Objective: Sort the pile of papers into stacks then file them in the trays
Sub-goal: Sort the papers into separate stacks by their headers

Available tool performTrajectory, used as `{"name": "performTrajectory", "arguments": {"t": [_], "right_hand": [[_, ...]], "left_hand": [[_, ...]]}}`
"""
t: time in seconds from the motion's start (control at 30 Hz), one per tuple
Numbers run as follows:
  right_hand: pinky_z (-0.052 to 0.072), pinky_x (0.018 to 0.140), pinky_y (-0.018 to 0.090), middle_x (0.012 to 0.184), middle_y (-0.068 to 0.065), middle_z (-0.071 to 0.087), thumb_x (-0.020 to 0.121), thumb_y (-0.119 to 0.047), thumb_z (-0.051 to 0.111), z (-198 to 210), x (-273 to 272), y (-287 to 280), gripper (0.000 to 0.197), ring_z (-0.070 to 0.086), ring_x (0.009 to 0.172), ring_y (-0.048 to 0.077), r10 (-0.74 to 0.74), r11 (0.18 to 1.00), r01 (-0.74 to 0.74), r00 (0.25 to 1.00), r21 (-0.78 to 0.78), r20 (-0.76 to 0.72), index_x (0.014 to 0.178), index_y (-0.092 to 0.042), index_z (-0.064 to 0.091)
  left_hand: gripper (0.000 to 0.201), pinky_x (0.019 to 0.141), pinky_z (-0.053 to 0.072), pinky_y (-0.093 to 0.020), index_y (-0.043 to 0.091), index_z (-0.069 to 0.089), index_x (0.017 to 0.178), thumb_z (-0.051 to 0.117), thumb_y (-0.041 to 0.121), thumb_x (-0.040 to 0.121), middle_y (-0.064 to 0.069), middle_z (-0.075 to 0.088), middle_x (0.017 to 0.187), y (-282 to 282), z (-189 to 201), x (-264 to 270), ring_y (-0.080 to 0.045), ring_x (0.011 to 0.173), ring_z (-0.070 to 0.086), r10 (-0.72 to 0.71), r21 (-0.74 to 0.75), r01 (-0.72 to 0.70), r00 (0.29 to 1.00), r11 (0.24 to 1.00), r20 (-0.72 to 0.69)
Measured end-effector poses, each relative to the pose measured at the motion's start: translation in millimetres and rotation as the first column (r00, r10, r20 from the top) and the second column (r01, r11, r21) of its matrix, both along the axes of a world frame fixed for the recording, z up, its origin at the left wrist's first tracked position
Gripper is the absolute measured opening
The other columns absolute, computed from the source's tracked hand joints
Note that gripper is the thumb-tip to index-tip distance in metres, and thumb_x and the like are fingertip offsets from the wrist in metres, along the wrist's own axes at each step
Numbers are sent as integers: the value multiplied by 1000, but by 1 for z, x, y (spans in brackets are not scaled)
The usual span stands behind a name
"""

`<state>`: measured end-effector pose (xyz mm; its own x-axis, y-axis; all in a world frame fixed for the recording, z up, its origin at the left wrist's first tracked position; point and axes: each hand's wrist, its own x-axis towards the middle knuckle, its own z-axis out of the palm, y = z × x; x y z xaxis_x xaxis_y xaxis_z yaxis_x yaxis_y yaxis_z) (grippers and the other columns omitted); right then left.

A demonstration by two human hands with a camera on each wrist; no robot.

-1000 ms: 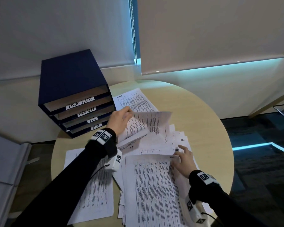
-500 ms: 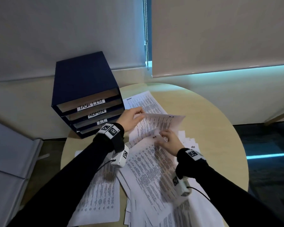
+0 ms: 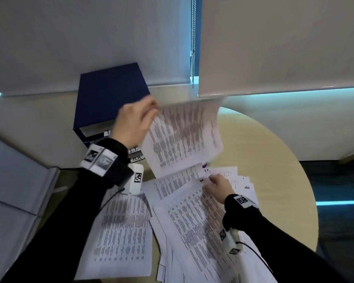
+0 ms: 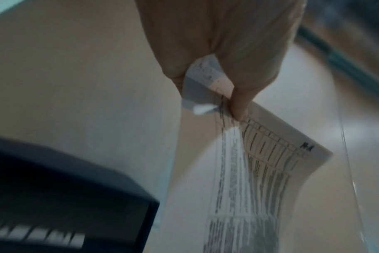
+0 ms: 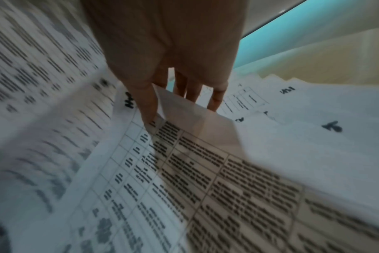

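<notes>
My left hand (image 3: 136, 121) pinches the corner of a printed sheet (image 3: 184, 135) and holds it up in the air in front of the blue tray unit (image 3: 110, 94). In the left wrist view the fingertips (image 4: 238, 109) clamp that sheet (image 4: 260, 162) at its top edge. My right hand (image 3: 217, 185) lies on the pile of papers (image 3: 192, 217) spread over the round table (image 3: 274, 170) and pinches the top corner of a sheet (image 5: 184, 154) between thumb and fingers, lifting it slightly. The hand (image 5: 162, 59) fills the top of the right wrist view.
A separate stack of sheets (image 3: 121, 237) lies at the table's near left. Tray labels I.T. and H.R. (image 3: 135, 155) show below my left wrist; the upper labels are hidden. Window blinds (image 3: 274, 43) hang behind, and a grey cabinet (image 3: 12, 190) stands at left.
My left hand has raised its sheet from the pile up in front of the tray unit. My right hand moved right along the pile and pinched the corner of another sheet.
</notes>
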<state>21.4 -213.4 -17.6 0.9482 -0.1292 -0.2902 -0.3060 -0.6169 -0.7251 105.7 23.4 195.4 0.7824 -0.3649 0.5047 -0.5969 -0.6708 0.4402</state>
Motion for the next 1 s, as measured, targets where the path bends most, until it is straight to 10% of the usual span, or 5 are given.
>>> {"name": "performTrajectory", "arguments": {"t": [0.13,0.3,0.6,0.7,1.0], "right_hand": [[35,97,36,115,-5,49,82,-29,71,12,-28,-12,12,45,109,13,-59,977,26,987,211,152,82,-16,68],[44,69,20,71,-6,63,79,-19,70,54,-74,-42,19,59,68,9,-78,846,-20,984,534,160,78,-3,60],[57,69,29,97,18,68,84,-7,61,86,-109,-113,7,67,87,26,-259,530,145,966,836,-3,89,-2,63],[56,68,27,98,14,71,88,-4,55,84,-105,-98,18,69,87,23,-227,575,161,973,802,-33,103,-4,64],[35,90,28,123,3,47,81,-30,74,-5,-83,-42,43,46,110,15,-287,910,278,958,307,-17,112,-4,62]], "left_hand": [[11,78,51,-17,26,63,96,53,22,97,24,63,89,28,33,-15,9,84,61,131,-312,-62,970,948,205],[27,76,42,-11,39,47,87,52,14,96,23,56,80,56,18,-10,15,77,50,308,-633,-147,939,760,151],[9,67,40,-27,25,60,91,56,19,97,0,62,93,47,-117,-21,-5,70,52,17,-185,-185,749,965,-662],[39,72,39,-19,12,53,131,55,31,96,0,51,133,32,-158,-37,-6,97,51,43,-15,-91,597,996,-801],[20,106,25,-28,18,56,114,55,27,97,-6,49,139,-9,-204,-70,-15,133,39,-61,-69,-1,435,998,-898]]}}
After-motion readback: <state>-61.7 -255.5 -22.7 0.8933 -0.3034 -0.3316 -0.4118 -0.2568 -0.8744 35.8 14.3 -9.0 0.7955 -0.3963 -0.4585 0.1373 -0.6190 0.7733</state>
